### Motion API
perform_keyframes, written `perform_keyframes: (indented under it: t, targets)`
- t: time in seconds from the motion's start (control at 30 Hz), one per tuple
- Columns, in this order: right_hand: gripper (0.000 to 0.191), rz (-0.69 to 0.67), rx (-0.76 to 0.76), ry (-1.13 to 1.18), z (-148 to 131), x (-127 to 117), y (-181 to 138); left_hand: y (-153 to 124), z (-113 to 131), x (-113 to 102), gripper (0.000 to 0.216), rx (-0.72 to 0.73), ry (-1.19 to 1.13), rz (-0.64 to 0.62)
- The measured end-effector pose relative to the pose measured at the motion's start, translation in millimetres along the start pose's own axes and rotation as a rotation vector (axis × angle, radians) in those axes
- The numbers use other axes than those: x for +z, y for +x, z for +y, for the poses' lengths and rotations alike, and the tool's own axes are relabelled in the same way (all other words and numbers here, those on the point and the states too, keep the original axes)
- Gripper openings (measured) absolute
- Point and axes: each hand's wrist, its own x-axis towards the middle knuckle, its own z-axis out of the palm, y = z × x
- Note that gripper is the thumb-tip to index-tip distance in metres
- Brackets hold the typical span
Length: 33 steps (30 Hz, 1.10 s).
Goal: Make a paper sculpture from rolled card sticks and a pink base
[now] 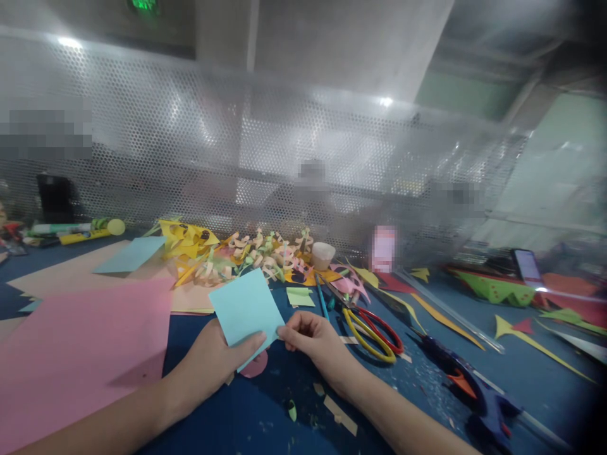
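Note:
A light blue square of paper (244,306) is held up just above the dark blue table (265,411). My left hand (215,360) grips its lower edge, thumb across the front. My right hand (315,344) pinches the paper's right corner between thumb and fingers. A small pink paper disc (256,366) lies under the blue square, by my left thumb.
A large pink sheet (76,347) covers the left. Curled paper strips and yellow shapes (246,256) pile up behind, with a small cup (323,254). Scissors with red and yellow handles (374,332) lie right of my hands, a blue glue gun (469,385) farther right. Perforated metal screen behind.

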Motion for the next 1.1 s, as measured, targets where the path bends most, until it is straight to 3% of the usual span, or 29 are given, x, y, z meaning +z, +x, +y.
perform_keyframes:
  t: [0.33,0.67,1.1]
  targets:
    - [0.029,-0.067,-0.028,0.005,2.3,-2.6,0.5,2.5,-0.5,-2.1,0.027,0.076,0.011,0.060]
    - [0.028,-0.043,0.010,0.078,-0.2,-0.6,-0.4,5.3,-1.2,-3.1,0.024,0.134,-0.004,0.080]
    - [0.027,-0.011,0.002,0.008,2.2,-2.7,1.6,1.5,3.7,-1.6,0.029,0.027,-0.010,0.037]
